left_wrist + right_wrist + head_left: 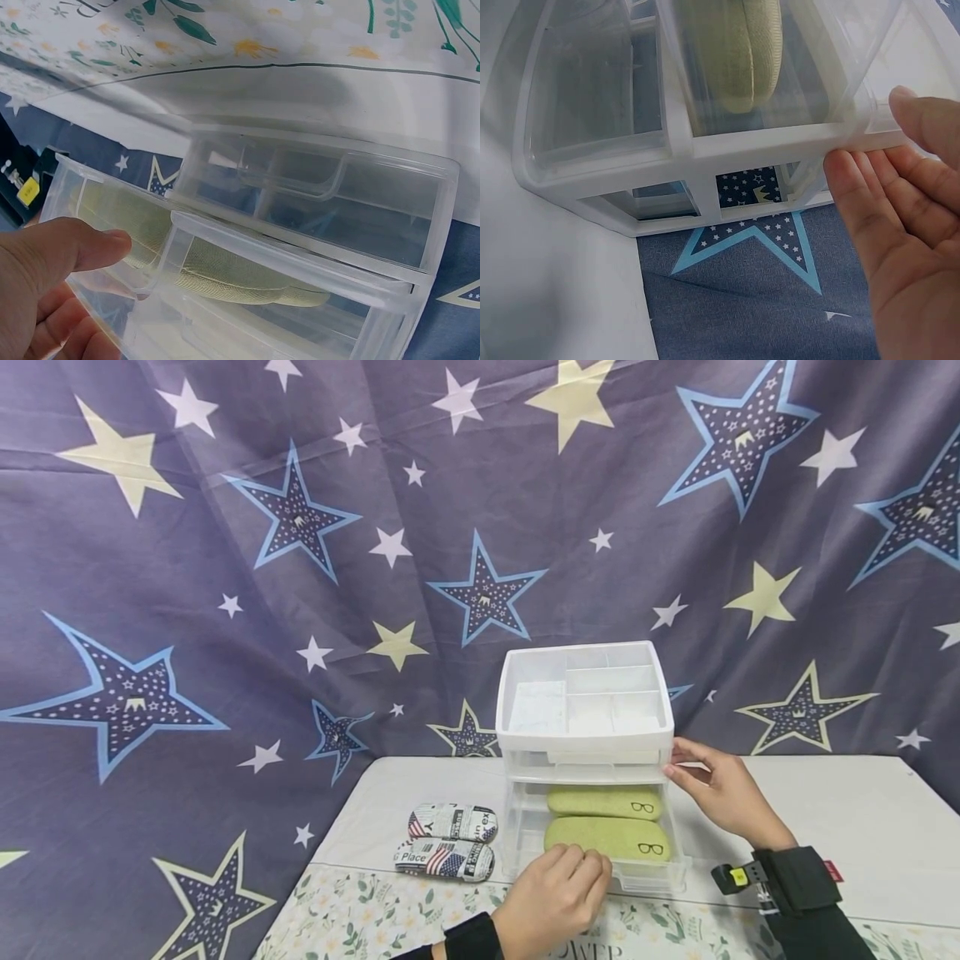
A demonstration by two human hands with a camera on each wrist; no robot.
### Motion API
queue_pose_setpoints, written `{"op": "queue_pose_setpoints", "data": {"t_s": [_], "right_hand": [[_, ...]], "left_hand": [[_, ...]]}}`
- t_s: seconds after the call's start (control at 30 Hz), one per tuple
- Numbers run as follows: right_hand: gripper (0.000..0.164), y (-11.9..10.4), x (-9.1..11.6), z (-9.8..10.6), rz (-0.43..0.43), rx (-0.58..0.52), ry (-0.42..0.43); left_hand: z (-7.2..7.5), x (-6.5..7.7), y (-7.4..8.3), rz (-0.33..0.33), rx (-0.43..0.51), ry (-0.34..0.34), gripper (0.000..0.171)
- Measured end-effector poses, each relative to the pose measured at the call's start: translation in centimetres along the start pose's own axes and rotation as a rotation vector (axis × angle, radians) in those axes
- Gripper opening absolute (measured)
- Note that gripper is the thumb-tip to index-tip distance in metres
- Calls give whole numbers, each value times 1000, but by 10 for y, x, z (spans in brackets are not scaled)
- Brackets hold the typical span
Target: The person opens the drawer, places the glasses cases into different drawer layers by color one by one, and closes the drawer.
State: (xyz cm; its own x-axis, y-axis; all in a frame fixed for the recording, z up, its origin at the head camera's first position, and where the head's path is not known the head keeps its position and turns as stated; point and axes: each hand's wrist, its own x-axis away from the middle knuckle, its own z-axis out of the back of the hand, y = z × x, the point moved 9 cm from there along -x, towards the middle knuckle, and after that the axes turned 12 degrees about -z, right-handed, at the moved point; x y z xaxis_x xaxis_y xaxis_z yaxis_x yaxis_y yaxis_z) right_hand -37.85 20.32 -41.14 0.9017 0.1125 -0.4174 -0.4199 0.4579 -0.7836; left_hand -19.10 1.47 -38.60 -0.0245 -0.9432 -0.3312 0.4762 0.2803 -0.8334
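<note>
A white and clear plastic drawer organizer (585, 744) stands on the table with its bottom drawer (651, 881) pulled out. Two green glasses cases (607, 839) lie in that drawer, each printed with a pair of glasses. My left hand (555, 893) is at the drawer front. In the left wrist view its thumb (101, 247) presses the clear front while the other fingers curl below it, pinching the drawer. My right hand (723, 793) touches the organizer's right side; in the right wrist view, fairly straight fingers (862, 187) rest against the white frame.
Left of the organizer lie two newsprint-patterned cases (446, 860), side by side. The organizer's top tray has divided compartments. A white table (817, 810) carries a floral cloth (337, 910) along its front, and a star-printed curtain (375, 693) hangs behind.
</note>
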Motion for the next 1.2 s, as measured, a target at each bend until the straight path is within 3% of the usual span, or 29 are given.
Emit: {"op": "queue_pose_setpoints", "data": {"t_s": [0.37, 0.57, 0.73, 1.2], "right_hand": [[45, 2, 0, -1, 4, -7, 2], [43, 2, 0, -1, 6, -11, 3], [43, 1, 0, -1, 2, -7, -2], [44, -1, 0, -1, -5, 8, -3]], "left_hand": [[-6, 0, -4, 12, 5, -11, 44], [-23, 5, 3, 20, 9, -11, 44], [-39, 11, 9, 24, 23, -60, 36], [-52, 11, 2, 53, 52, -111, 34]]}}
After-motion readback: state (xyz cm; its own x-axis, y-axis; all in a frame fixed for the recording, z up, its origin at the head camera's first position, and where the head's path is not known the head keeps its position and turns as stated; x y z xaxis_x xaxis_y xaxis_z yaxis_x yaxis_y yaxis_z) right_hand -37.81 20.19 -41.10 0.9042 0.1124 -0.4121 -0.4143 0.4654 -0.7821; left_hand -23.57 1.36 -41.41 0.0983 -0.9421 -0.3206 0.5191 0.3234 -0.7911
